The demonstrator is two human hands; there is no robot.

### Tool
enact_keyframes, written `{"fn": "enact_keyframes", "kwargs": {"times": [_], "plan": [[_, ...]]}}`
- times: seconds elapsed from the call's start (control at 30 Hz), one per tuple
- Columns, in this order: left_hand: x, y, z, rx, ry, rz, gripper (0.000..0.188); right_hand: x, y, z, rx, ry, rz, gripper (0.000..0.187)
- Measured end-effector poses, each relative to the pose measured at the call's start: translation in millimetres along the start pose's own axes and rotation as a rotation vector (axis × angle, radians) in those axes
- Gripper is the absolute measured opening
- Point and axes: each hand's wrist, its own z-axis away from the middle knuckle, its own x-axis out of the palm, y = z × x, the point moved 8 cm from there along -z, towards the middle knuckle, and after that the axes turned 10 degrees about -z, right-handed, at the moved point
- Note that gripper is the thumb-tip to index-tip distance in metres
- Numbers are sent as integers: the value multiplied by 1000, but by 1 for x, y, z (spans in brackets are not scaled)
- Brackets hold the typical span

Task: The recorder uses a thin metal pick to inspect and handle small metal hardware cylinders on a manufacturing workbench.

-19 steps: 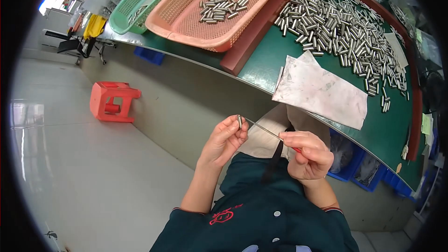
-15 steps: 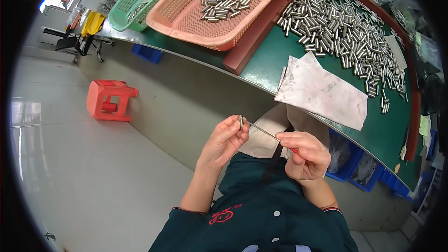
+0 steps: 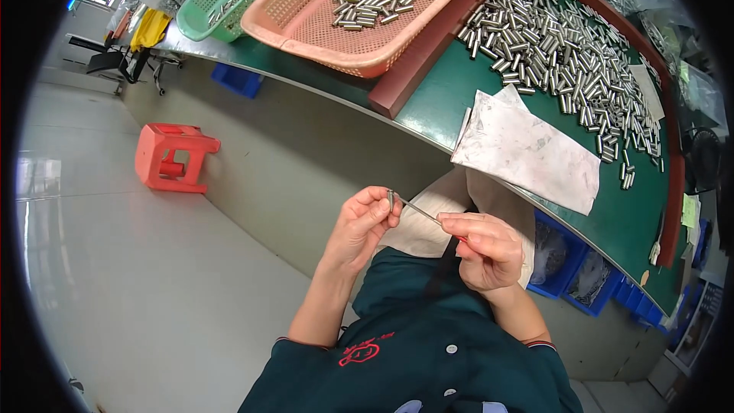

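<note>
Between the thumb and fingers of my left hand (image 3: 361, 222) is a small metal cylinder (image 3: 391, 199), held upright above my lap. My right hand (image 3: 489, 248) is closed round the red handle of a thin tool (image 3: 419, 211) that looks like a screwdriver. Its grey shaft points left, and the tip meets or nearly meets the cylinder; the exact contact is too small to tell. On the green table (image 3: 428, 111) lies a big heap of like metal cylinders (image 3: 562, 53).
A stained white cloth (image 3: 527, 149) lies at the table's near edge. Left of a brown wooden rail (image 3: 409, 76) stand a pink basket (image 3: 306, 30) with several cylinders and a yellow note, and a green basket (image 3: 200, 15). Blue bins (image 3: 589, 283) sit below; a red stool (image 3: 172, 157) is on the floor.
My right hand has shifted left and slightly up with the tool, closer to my left hand. The left hand still pinches the cylinder. The whole view has shifted slightly.
</note>
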Motion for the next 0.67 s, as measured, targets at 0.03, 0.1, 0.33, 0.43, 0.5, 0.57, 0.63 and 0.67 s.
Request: {"fn": "enact_keyframes", "kwargs": {"times": [0.03, 0.1, 0.33, 0.43, 0.5, 0.57, 0.63, 0.67], "plan": [[-1, 2, 0, 12, 17, -9, 12, 1, 2, 2, 11, -10, -13, 20], [-3, 5, 1, 27, 38, -21, 11, 1, 3, 6, 9, 5, -25, 19], [1, 1, 1, -11, -12, 83, 13, -1, -1, 7, 11, 75, -43, 19], [2, 2, 1, -28, -17, 77, 13, -2, -2, -1, 64, 50, 47, 14], [-2, 0, 2, -40, -6, 62, 12, 1, -3, -5, 67, 44, 85, 11], [-5, 2, 2, 10, -37, 111, 13, 3, -1, -7, 69, 37, 125, 8], [-6, 2, 1, 10, -65, 111, 16, 6, 0, -6, 9, 18, -24, 7], [-7, 3, 2, 13, -89, 108, 19, 5, 3, 0, -28, 48, -66, 14]]}}
